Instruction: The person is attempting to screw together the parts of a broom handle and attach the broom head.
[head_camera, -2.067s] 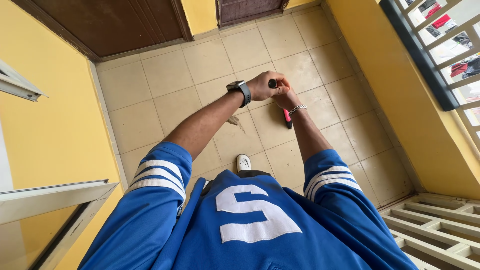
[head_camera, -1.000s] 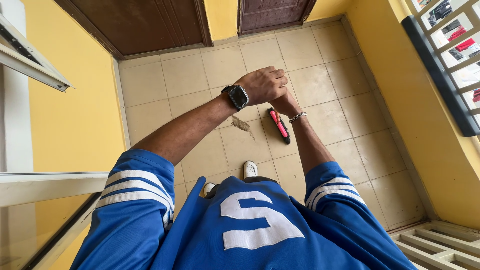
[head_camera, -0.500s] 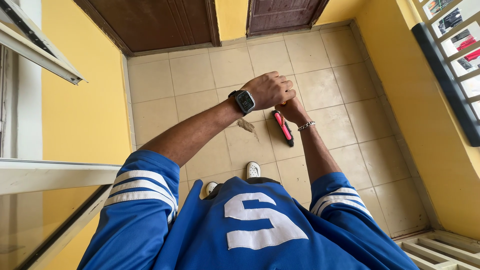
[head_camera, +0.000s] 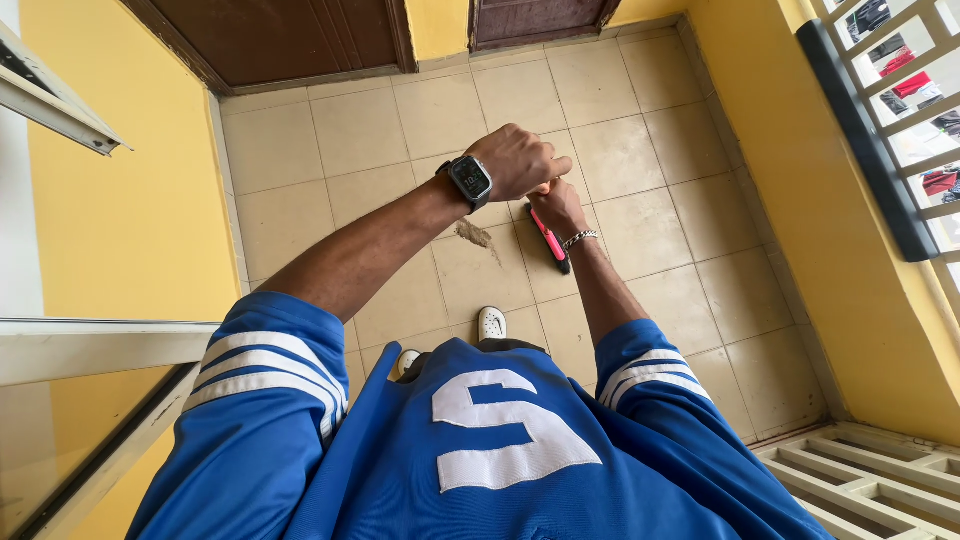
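Pink broom head (head_camera: 549, 238) on floor tiles (head_camera: 640, 150), beside dirt pile (head_camera: 473, 234). Left hand (head_camera: 520, 160) and right hand (head_camera: 556, 203) clasp its handle, stacked. Best kept low, strokes short, toward pile.

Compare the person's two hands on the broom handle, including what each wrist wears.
The left hand grips higher and wears a dark smartwatch. The right hand grips lower and wears a silver chain bracelet. Both close around the handle above the pink broom head.

Yellow walls (head_camera: 130, 220), beige tiled floor (head_camera: 660, 150), two brown doors (head_camera: 290, 35), daylit barred window (head_camera: 900, 110)
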